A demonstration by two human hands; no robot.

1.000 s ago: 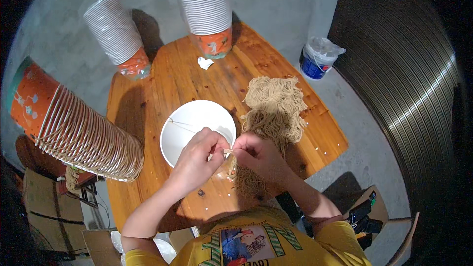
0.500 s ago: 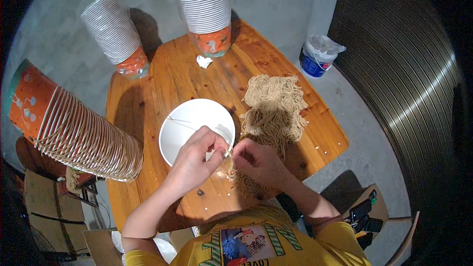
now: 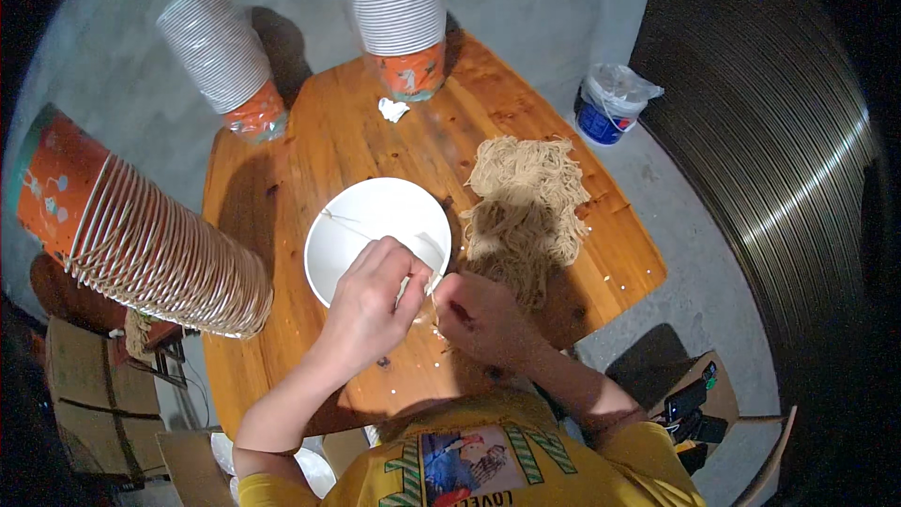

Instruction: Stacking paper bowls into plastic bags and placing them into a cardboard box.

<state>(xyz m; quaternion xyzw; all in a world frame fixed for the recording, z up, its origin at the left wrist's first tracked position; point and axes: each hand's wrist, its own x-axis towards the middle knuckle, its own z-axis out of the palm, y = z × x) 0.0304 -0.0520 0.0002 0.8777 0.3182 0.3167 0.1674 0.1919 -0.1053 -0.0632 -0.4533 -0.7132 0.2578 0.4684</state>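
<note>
Both hands work at the near rim of a white-lined paper tub (image 3: 352, 202), which stands mouth up around the middle of the wooden table (image 3: 328, 122). The left hand (image 3: 371, 291) lies over the near side of the tub, thumb and index finger pinched together on a thin beige cord (image 3: 352, 232) that runs across the tub from the left part of its rim. The right hand (image 3: 488, 319) is just beside it, fingers curled inward near the left fingertips; whether they clamp the cord cannot be told. To the right of the tub, a loose heap of beige cords (image 3: 530, 178) spreads on the table, its near part in shadow. At the left edge stands a tall stack of orange paper tubs (image 3: 174, 244), mouths down, with tan cords strung along the rims. Toward the far edge are two plastic-wrapped stacks, a left one (image 3: 221, 56) and a right one (image 3: 394, 9), both mouth up, with a crumpled white scrap (image 3: 393, 110) near the right one. A blue-and-white pail (image 3: 605, 108) sits on the floor beyond the table, beside a ribbed metal shutter (image 3: 751, 113).
</note>
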